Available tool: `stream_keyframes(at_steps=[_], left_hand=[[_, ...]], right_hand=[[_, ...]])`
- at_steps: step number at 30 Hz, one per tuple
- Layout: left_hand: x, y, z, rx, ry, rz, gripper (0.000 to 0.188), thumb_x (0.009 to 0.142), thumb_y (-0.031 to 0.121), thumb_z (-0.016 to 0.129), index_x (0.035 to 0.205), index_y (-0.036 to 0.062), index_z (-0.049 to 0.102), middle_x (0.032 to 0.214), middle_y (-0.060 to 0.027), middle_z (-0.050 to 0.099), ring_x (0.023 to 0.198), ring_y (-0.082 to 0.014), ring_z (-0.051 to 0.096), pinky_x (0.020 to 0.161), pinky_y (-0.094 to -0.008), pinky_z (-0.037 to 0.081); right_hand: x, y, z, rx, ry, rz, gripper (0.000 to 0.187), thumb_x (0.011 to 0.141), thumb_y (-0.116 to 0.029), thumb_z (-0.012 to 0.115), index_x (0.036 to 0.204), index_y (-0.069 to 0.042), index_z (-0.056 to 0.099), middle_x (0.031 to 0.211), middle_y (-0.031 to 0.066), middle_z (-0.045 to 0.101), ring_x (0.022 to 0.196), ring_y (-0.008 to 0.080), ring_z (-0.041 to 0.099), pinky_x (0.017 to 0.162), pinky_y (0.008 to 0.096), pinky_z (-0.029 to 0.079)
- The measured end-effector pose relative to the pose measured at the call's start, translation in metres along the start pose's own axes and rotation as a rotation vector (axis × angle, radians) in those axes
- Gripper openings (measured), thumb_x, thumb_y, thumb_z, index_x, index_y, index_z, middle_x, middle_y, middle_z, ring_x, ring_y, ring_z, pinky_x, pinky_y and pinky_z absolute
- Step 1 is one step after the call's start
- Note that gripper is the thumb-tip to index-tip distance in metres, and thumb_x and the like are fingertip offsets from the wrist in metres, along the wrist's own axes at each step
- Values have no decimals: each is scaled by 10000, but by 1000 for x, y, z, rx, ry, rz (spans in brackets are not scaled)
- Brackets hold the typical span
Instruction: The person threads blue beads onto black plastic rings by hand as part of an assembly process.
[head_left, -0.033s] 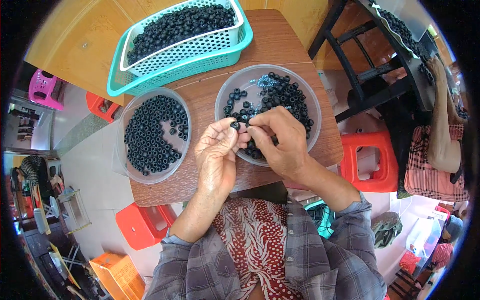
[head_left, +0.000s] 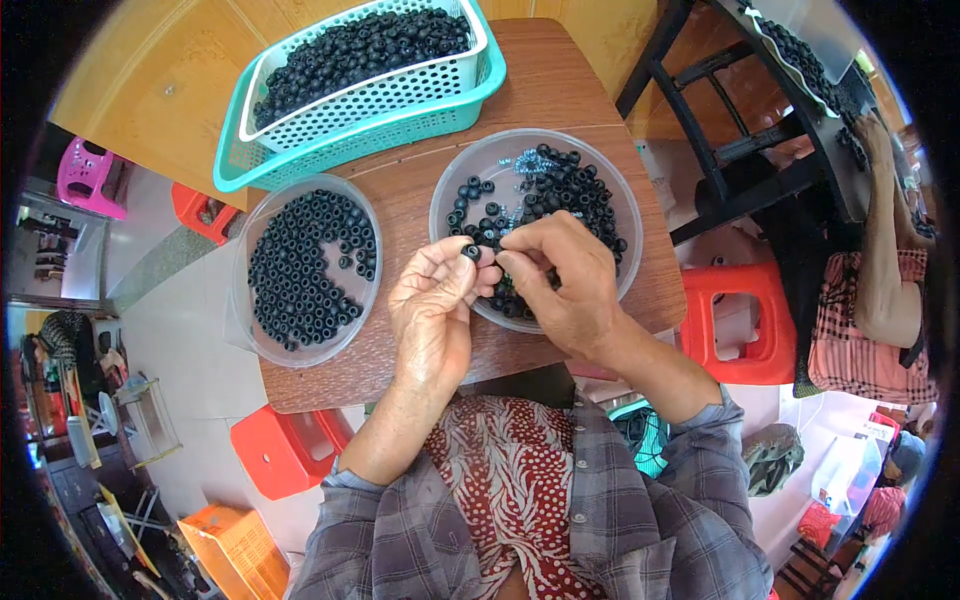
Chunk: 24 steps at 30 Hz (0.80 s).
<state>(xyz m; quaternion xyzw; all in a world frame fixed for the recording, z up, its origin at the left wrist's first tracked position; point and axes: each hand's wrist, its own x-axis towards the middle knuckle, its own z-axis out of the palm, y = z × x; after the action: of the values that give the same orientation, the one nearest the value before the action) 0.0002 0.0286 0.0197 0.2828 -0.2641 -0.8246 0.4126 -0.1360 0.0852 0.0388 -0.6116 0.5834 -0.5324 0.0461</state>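
Between the thumb and fingertips of my left hand (head_left: 435, 315) is a small black ring-shaped part (head_left: 471, 252), its round hole facing up. Close beside it, my right hand (head_left: 565, 285) is pinched, thumb against forefinger; whatever is at its tips is too small to make out. Both hands are over the near edge of a clear round tub (head_left: 632, 215), which holds loose black parts (head_left: 575, 195) and a little heap of small, shiny bluish pieces (head_left: 535, 162). To the left, a second clear tub (head_left: 240, 300) contains many similar black rings (head_left: 300, 265).
At the table's back left, a white perforated basket (head_left: 400, 84) full of black parts sits inside a turquoise basket (head_left: 350, 155). Red stools (head_left: 740, 325) stand around the brown table (head_left: 540, 75). At the right, another person's arm (head_left: 885, 210) reaches toward more black parts.
My right hand has shifted very slightly to the right. The left hand keeps its grip on the black ring in the same place.
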Motion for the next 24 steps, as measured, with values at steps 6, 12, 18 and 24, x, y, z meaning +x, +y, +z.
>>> stream_keyframes(at_steps=[6,12,18,24], left_hand=[[-3,-2,1,82,-54,42,189,849,9,601,1033,-24,570,884,-104,639,752,-158,627,697,-256,503],[-5,-2,5,201,-73,139,214,814,-17,637,1024,-27,592,885,-80,630,755,-144,619,716,-248,519],[-3,-7,4,240,-59,197,214,796,-25,653,1005,-31,607,888,-73,629,784,-133,610,758,-261,531],[-3,-6,5,240,-29,164,214,785,-45,655,994,-34,611,883,-69,623,779,-121,598,763,-267,537]], right_hand=[[7,-2,-10,108,-87,103,117,722,-1,643,821,-28,587,729,81,561,689,249,535,612,339,428],[8,1,-10,204,-120,100,87,731,-4,632,807,-33,601,738,70,584,703,229,549,640,317,433],[4,0,-4,441,-124,313,35,767,0,621,801,-5,616,694,53,602,707,158,575,649,277,453],[5,-1,-4,708,-117,560,47,821,-11,613,815,35,619,734,59,628,690,93,592,626,225,483]])
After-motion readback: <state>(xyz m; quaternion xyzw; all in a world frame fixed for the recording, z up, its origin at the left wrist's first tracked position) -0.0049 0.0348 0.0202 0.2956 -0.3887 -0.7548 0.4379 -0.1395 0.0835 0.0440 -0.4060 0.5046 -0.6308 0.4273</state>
